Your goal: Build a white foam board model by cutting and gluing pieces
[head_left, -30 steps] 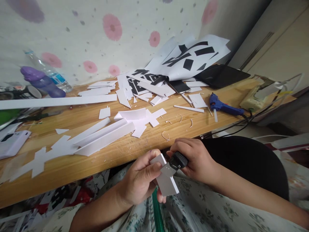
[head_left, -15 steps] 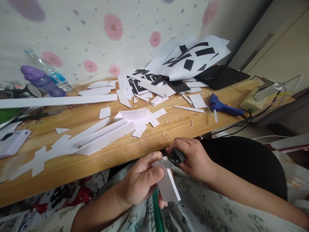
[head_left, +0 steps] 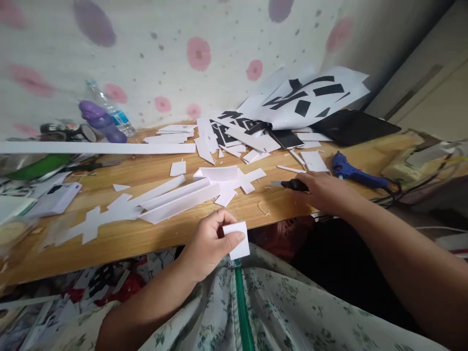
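My left hand [head_left: 210,243] pinches a small white foam board piece [head_left: 239,249] between thumb and fingers, just off the table's front edge. Out over the table, my right hand [head_left: 323,190] has its fingers round the black handle of a craft knife [head_left: 294,185], low to the wood, the blade pointing left. Some of those fingers are hidden. Between and beyond the hands lies a white board shape [head_left: 179,202] with raised strips standing on it. A blue glue gun [head_left: 356,173] rests right of the knife.
White scraps and black-patterned sheets [head_left: 303,100] pile up at the back by the wall. A long white strip [head_left: 98,147] extends in from the left. Bottles [head_left: 104,122] and a phone [head_left: 54,199] are on the left; cables [head_left: 397,190] run on the right.
My right hand has moved away from the board piece, forward and right to the table, with the knife. My left hand has turned the piece and raised it slightly. The view has shifted left.
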{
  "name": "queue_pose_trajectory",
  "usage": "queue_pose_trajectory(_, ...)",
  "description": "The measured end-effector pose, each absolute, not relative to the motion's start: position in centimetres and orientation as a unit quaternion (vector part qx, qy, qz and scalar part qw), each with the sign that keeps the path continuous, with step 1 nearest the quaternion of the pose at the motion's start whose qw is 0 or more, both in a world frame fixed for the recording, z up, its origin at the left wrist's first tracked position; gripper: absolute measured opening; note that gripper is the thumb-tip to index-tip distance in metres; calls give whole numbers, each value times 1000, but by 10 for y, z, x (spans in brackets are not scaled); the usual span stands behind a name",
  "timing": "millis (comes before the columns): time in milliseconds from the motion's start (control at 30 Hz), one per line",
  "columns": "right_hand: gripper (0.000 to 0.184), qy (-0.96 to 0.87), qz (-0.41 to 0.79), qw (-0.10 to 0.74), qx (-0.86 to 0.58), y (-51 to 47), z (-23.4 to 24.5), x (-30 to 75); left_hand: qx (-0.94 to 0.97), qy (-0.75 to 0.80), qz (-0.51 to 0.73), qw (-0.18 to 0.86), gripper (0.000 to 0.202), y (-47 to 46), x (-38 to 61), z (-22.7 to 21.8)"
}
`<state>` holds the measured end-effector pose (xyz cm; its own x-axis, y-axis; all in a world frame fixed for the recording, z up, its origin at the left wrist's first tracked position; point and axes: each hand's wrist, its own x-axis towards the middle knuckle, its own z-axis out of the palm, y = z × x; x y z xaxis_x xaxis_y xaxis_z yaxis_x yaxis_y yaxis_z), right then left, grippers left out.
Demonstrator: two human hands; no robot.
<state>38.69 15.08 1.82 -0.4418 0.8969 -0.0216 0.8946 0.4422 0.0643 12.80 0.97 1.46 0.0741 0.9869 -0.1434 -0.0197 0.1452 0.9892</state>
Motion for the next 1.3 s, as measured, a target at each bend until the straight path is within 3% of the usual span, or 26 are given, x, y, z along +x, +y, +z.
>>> queue_pose_trajectory(133,39,869,50,64,489,176,1,404,475,538,453,529,22,8,120,12)
queue_pose_trajectory(267,47,886,61,-65,455,159,11,390,546,566,457,416,22,6,117,5)
queue_pose_trajectory(333,38,908,-54,-151,387,135,23,368,574,549,464,392,23,6,118,2)
queue_pose_trajectory(433,32,892,-330,-158,265,99,36,328,598,521,474,383,20,9,121,0)
queue_pose_trajectory(533,19,863,-404,-187,240,84,35,299,602,518,484,367,17,13,120,-2)
queue_pose_trajectory(633,17,845,-389,-239,280,90,28,285,579,550,511,318,12,18,109,-4)
queue_pose_trajectory(767,18,835,-266,-298,378,110,23,276,569,624,494,207,15,24,89,-12)
queue_pose_trajectory(1033,16,915,-151,-213,308,141,23,263,659,653,366,79,27,34,75,-30)
queue_pose_trajectory(1300,21,959,-129,-176,181,169,26,251,685,681,259,14,20,50,82,-24)
